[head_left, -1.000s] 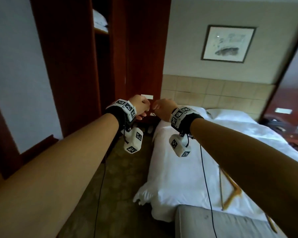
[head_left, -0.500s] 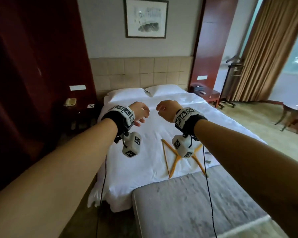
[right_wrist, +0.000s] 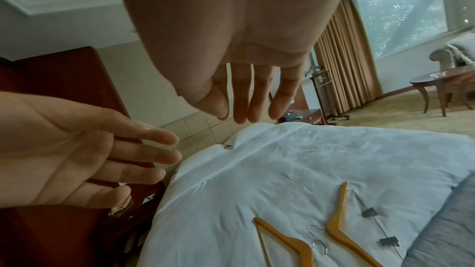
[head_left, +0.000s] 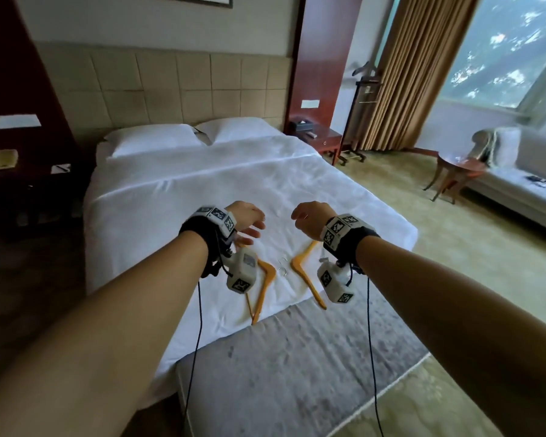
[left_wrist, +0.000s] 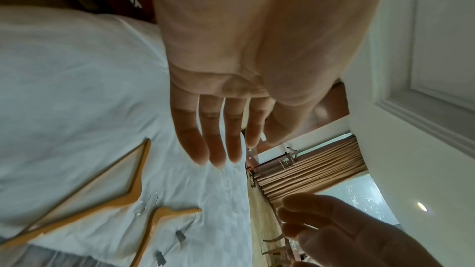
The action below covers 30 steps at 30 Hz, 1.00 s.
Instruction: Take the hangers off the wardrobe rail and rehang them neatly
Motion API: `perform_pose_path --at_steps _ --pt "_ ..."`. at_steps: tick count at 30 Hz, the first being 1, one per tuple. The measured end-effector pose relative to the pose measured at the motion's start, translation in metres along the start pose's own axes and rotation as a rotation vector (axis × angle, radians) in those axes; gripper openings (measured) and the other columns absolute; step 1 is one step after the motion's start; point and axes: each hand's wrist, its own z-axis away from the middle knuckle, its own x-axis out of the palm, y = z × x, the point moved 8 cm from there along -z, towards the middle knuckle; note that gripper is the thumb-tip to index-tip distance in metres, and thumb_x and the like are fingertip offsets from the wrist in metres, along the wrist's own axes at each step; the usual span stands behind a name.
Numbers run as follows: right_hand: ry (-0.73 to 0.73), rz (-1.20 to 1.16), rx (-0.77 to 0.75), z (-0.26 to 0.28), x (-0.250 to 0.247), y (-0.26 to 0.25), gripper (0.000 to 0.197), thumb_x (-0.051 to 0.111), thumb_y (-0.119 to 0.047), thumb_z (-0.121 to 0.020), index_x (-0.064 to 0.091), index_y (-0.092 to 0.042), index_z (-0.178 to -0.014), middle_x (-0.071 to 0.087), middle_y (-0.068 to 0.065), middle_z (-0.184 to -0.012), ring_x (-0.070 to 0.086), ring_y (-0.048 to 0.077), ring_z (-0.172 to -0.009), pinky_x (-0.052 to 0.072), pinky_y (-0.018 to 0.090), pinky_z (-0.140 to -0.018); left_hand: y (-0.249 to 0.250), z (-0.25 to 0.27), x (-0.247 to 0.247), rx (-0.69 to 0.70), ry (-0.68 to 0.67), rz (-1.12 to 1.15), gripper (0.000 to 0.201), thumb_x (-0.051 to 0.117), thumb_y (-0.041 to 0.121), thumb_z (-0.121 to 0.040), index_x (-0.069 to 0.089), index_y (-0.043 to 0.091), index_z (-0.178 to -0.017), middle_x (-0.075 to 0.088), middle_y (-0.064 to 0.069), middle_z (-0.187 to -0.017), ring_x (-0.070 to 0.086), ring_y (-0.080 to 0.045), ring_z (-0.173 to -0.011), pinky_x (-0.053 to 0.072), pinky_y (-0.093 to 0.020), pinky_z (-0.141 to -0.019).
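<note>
Where the white bed [head_left: 202, 190] meets its grey runner [head_left: 284, 373], two wooden hangers are counted. The left hanger [head_left: 263, 290] and the right hanger [head_left: 306, 277] are laid flat on the sheet, apart from each other, their metal hooks [head_left: 281, 267] turned inward toward one another. A wire bar with two metal clips [right_wrist: 369, 211] is seen on the right hanger; a wooden bar is seen on the left one. Two pillows [head_left: 153, 141] are counted at the headboard.

Two hands are held above the hangers, touching neither. The left hand [head_left: 246, 219] is held with straight fingers [left_wrist: 214, 145], nothing grasped. The right hand [head_left: 309, 217] is likewise slack, fingers [right_wrist: 259, 98] extended, nothing grasped.

Compared with half a second earlier, when both hands were loosely curled, the fingers are now spread; the view has been turned rightward and downward, so more window [head_left: 501, 58] and carpet [head_left: 454, 247] are shown.

The lower tips of both hangers reach close to the runner's edge. Bare sheet is left beyond them toward the pillows.
</note>
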Motion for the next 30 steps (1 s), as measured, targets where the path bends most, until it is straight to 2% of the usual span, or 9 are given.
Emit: perform_pose_path --at_steps 4,10,13,16,20,21,24,27,30 --pt "-0.018 -0.061 0.066 -0.027 0.009 0.046 0.031 0.05 -0.018 -0.089 0.066 -0.026 -0.115 0.063 0.004 -0.121 0.06 0.026 -0.108 0.051 0.036 -0.092 -0.007 -0.051 0.031 -0.061 -0.024 0.113 0.017 0.055 0.018 -0.093 0.062 0.01 -0.107 0.068 -0.008 -0.094 0.065 -0.023 -0.079 0.051 -0.03 -0.058" --pt "-0.052 -0.142 0.155 -0.065 0.033 0.119 0.029 0.054 -0.019 -0.09 0.068 -0.022 -0.114 0.066 0.004 -0.121 0.061 0.026 -0.11 0.05 0.039 -0.097 -0.031 -0.113 0.082 -0.168 -0.021 0.242 0.013 0.056 0.016 -0.093 0.061 0.01 -0.102 0.068 -0.007 -0.088 0.064 -0.023 -0.074 0.05 -0.029 -0.057" --pt "-0.123 -0.135 0.173 -0.087 0.061 0.157 0.032 0.05 -0.017 -0.094 0.066 -0.016 -0.121 0.062 0.007 -0.13 0.056 0.027 -0.12 0.044 0.037 -0.103 -0.049 -0.145 0.102 -0.22 0.035 0.303 0.008 0.054 0.012 -0.094 0.06 0.01 -0.1 0.066 -0.007 -0.086 0.062 -0.02 -0.07 0.049 -0.027 -0.053" --pt "-0.167 -0.183 0.205 -0.112 0.09 0.196 0.032 0.048 -0.018 -0.093 0.068 -0.02 -0.119 0.061 0.007 -0.131 0.058 0.028 -0.117 0.046 0.038 -0.102 -0.071 -0.181 0.118 -0.288 0.145 0.382 0.008 0.052 0.011 -0.095 0.059 0.007 -0.096 0.065 -0.005 -0.081 0.059 -0.017 -0.063 0.048 -0.023 -0.048" --pt "-0.26 -0.262 0.235 -0.147 0.131 0.251 0.031 0.049 -0.018 -0.093 0.068 -0.019 -0.117 0.064 0.002 -0.125 0.058 0.025 -0.116 0.047 0.033 -0.1 -0.1 -0.224 0.145 -0.404 0.284 0.439 0.024 0.049 0.005 -0.093 0.055 0.008 -0.069 0.059 0.0 -0.053 0.052 -0.011 -0.04 0.04 -0.02 -0.045" --pt "-0.277 -0.288 0.252 -0.157 0.138 0.266 0.031 0.05 -0.018 -0.093 0.068 -0.019 -0.118 0.065 0.001 -0.124 0.059 0.024 -0.114 0.047 0.03 -0.097 -0.107 -0.235 0.155 -0.433 0.297 0.443 0.023 0.05 0.005 -0.091 0.057 0.007 -0.07 0.058 0.001 -0.05 0.051 -0.01 -0.035 0.04 -0.02 -0.045" --pt "-0.339 -0.385 0.342 -0.183 0.166 0.312 0.028 0.054 -0.022 -0.092 0.07 -0.021 -0.114 0.07 0.0 -0.113 0.063 0.022 -0.107 0.048 0.025 -0.088 -0.125 -0.27 0.186 -0.516 0.289 0.417 0.011 0.054 0.007 -0.089 0.062 0.006 -0.082 0.061 -0.004 -0.065 0.054 -0.011 -0.039 0.043 -0.018 -0.042" --pt "-0.389 -0.458 0.414 -0.211 0.209 0.357 0.024 0.051 -0.034 -0.08 0.071 -0.03 -0.093 0.073 0.002 -0.098 0.067 0.028 -0.097 0.056 0.04 -0.087 -0.141 -0.303 0.216 -0.575 0.259 0.351 0.009 0.056 0.012 -0.091 0.063 0.007 -0.087 0.064 -0.006 -0.077 0.06 -0.015 -0.058 0.046 -0.023 -0.049" --pt "-0.449 -0.515 0.432 -0.232 0.254 0.389 0.028 0.049 -0.02 -0.086 0.073 -0.011 -0.095 0.072 0.013 -0.099 0.066 0.036 -0.095 0.056 0.048 -0.085 -0.157 -0.337 0.248 -0.613 0.195 0.311 0.012 0.053 0.012 -0.094 0.06 0.01 -0.103 0.064 -0.006 -0.081 0.06 -0.018 -0.066 0.048 -0.024 -0.053"
